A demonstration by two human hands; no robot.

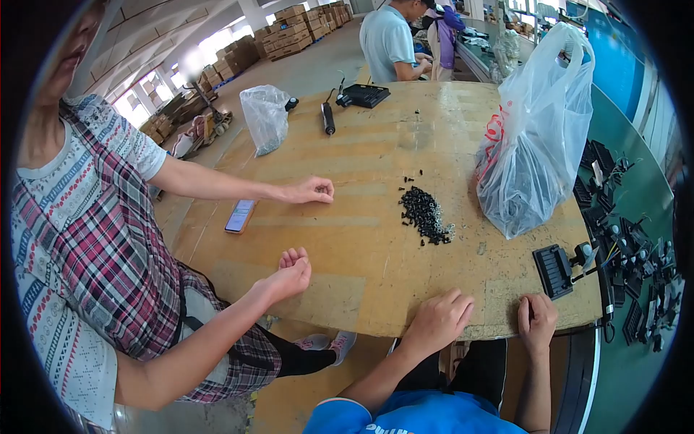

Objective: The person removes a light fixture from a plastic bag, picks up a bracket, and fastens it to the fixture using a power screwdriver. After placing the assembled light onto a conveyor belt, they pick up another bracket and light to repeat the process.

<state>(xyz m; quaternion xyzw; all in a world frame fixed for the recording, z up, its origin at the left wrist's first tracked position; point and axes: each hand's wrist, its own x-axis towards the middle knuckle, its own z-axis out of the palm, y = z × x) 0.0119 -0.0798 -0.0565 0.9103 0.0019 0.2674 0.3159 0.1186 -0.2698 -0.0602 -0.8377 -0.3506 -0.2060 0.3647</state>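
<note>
Left hand (pixel 437 318) and right hand (pixel 536 322) lie open, empty, on plywood table (pixel 361 166); cartons (pixel 289 32) behind.

Notes off my remote feed, lower edge. The wearer's shirt (pixel 416 419) is bright blue and smooth-looking, with a line of white lettering across it, cut off by the frame and too small to read. It is short-sleeved: the left sleeve (pixel 338 418) ends above the elbow, and the forearm is bare from there down. The right arm is bare as far as the frame shows. Left hand (pixel 437 318) and right hand (pixel 536 322) are both uncovered. A black lower garment (pixel 473 369) shows between the arms; I cannot tell its cut.
</note>
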